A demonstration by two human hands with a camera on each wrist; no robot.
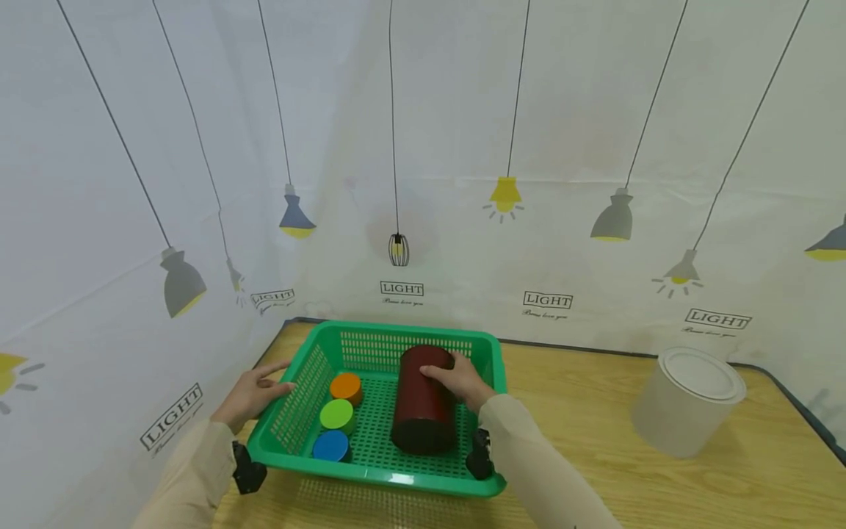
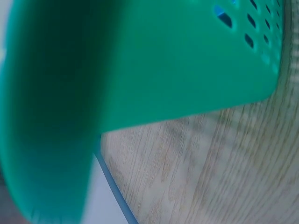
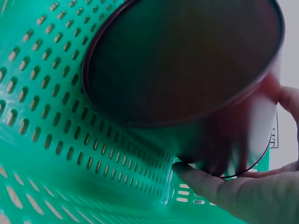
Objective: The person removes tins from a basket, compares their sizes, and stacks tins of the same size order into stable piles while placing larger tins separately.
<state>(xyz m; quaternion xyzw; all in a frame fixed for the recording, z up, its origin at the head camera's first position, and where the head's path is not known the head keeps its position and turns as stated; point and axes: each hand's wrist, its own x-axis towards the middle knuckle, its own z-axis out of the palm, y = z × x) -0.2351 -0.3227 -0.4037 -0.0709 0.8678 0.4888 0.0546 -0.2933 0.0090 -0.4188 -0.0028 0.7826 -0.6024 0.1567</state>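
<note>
Canister (image 1: 421,404) gripped by right hand (image 1: 465,382), right of left hand (image 1: 250,397) — its fingers loosely spread beside basket (image 1: 370,474).

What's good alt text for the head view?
A person's right grip holds a dark red cylinder in a green basket, left grip at its rim. Also inside: one orange disc, one lime disc, one blue disc. A white tub stands right.

Both sleeves (image 1: 538,455) are beige, with chunky black wrist devices (image 1: 248,470).
</note>
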